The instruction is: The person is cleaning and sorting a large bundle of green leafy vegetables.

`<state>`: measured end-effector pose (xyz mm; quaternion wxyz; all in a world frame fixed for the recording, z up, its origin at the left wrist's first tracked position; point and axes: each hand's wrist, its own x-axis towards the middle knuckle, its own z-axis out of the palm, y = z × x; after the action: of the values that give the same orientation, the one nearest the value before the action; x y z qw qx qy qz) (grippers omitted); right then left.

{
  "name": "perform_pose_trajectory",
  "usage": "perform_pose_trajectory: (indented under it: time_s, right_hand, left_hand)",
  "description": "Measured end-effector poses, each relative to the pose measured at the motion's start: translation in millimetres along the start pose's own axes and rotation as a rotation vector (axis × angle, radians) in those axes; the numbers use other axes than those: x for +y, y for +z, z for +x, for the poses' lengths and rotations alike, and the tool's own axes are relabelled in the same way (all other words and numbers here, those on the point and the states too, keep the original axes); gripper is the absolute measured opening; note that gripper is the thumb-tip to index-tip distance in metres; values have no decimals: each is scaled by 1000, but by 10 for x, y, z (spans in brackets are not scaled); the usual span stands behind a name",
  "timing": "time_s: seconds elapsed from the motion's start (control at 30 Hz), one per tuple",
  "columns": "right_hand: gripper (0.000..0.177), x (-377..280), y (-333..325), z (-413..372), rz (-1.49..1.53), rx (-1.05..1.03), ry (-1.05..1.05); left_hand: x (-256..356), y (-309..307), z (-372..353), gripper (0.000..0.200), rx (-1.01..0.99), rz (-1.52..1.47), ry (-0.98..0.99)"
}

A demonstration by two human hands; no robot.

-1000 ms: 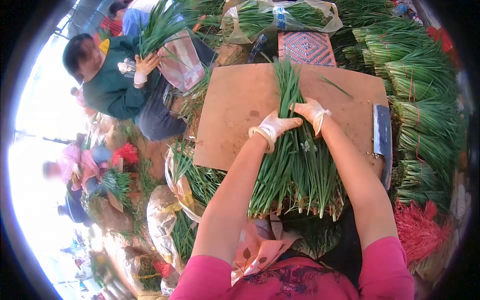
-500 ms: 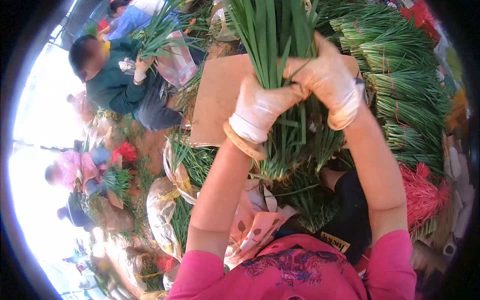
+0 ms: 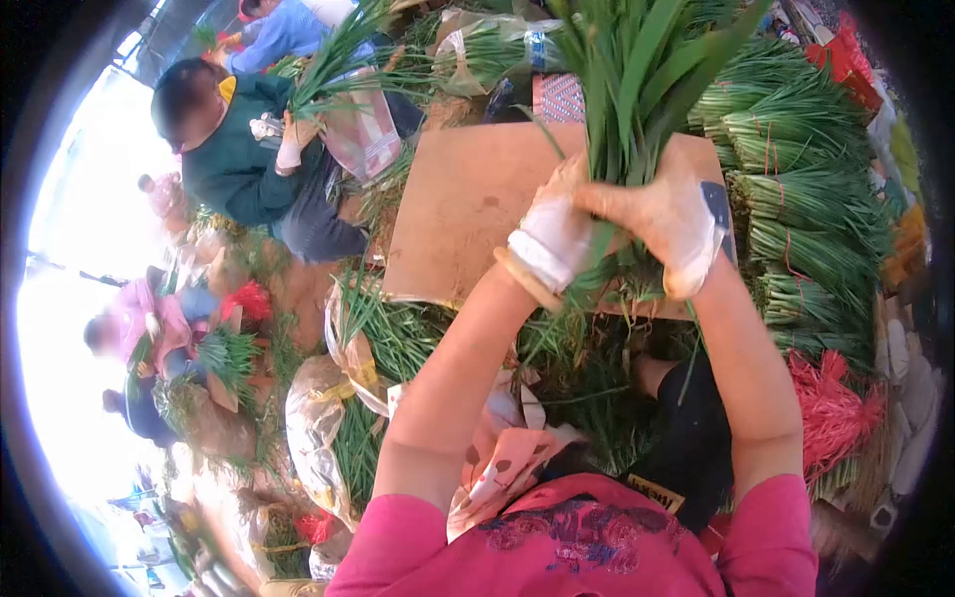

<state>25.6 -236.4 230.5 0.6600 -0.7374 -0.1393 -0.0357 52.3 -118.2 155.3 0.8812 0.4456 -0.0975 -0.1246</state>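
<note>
A bunch of garlic chives [image 3: 629, 109] stands upright between my hands, its flat green leaves fanning out at the top. My left hand [image 3: 559, 221], gloved in white with a pale bangle [image 3: 527, 279] at the wrist, grips it from the left. From the other side, my right hand [image 3: 659, 214], in a stained white glove, closes round the same stems. The thumbs lie across the front, and part of the lower stems is hidden behind the hands. Beneath them is a brown board [image 3: 463, 199].
Tied chive bundles [image 3: 796, 189] are stacked along the right, above red plastic twine [image 3: 831, 408]. Loose chives [image 3: 383, 323] fill a plastic bag at left of my arm. A person in dark green [image 3: 239, 164] sits at upper left holding chives; other people sit farther off.
Both hands have shifted with the bunch, the left one clearly rightward. The chive leaves now lean more to the right, and more of the brown board shows.
</note>
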Motion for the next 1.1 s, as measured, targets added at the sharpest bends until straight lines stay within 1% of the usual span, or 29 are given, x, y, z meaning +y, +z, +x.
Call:
perform_pose_trajectory:
  time_s: [0.03,0.07,0.17,0.2,0.23,0.27,0.3,0.33,0.4,0.43,0.47,0.5,0.57,0.6,0.63,0.67,0.7,0.73,0.77,0.8,0.9,0.93,0.97,1.0,1.03,1.1]
  right_hand:
    - [70,29,-16,56,-120,25,-35]
    - [56,92,7,114,-145,81,-113]
    - [42,59,-89,243,88,-38,-145]
    - [33,-42,-74,199,166,47,-120]
    - [32,-248,-103,130,304,51,-79]
    - [32,-303,-163,127,379,76,-134]
    - [32,-316,-216,109,454,104,-187]
    - [26,-293,-198,63,363,142,-55]
    - [41,23,-187,133,55,74,-73]
    - [38,20,-187,140,-202,-11,-239]
    - [36,-178,-153,117,-48,-13,-178]
    - [37,-447,-64,51,123,125,-81]
    - [43,-582,-149,6,429,5,-48]
    - [48,-372,-127,120,390,116,-171]
    - [50,-183,-123,146,53,160,-71]
    - [53,10,-118,175,-283,174,37]
    - [54,-144,-96,95,-320,-20,73]
    - [53,-267,-60,56,-220,146,41]
    - [54,-171,-89,147,94,162,-83]
    - [56,-169,-154,154,292,108,-39]
    - [49,110,-117,152,62,155,82]
    - [47,58,-85,40,-31,169,-8]
    - [45,-39,-37,-31,-127,176,-114]
    - [43,-142,11,-68,190,65,-57]
    - [42,-251,47,-153,168,20,-49]
    - [39,-469,81,-288,128,-61,-45]
  left_hand:
    - [110,132,-62,60,-5,-109,-101]
    - [221,266,-126,72,2,-217,-203]
    - [487,120,-405,83,-54,1339,284]
    - [526,-2,-483,85,-138,1266,410]
    - [558,-141,-623,83,-72,1078,369]
    - [601,-267,-780,80,-10,889,328]
    - [684,-366,-910,79,93,734,259]
    - [764,-454,-1040,78,192,578,192]
    - [698,-885,-1229,69,303,618,280]
    - [649,-1083,-1296,68,344,751,240]
    - [581,-1285,-1372,67,393,884,195]
    - [505,-1437,-1498,66,450,1016,136]
    - [405,-1602,-1738,62,442,1204,40]
    - [314,-1688,-1826,59,458,1246,-6]
    - [273,-1626,-1922,62,468,1193,-86]
    - [432,-1267,-1965,64,431,1144,-268]
    - [620,-936,-1966,65,387,1094,-434]
    - [390,-1234,-1997,67,324,1300,-284]
    - [150,-1540,-2099,68,274,1496,-154]
    - [155,-1422,-2162,67,285,1523,-163]
    - [-52,-1381,-2165,82,205,1616,-189]
    - [-68,-1256,-2130,91,216,1602,-190]
    - [-112,-1265,-2090,101,192,1621,-115]
    - [-19,-1080,-2015,104,222,1617,-43]
    - [90,-888,-1956,106,248,1612,12]
    - [184,-830,-1836,107,260,1527,172]
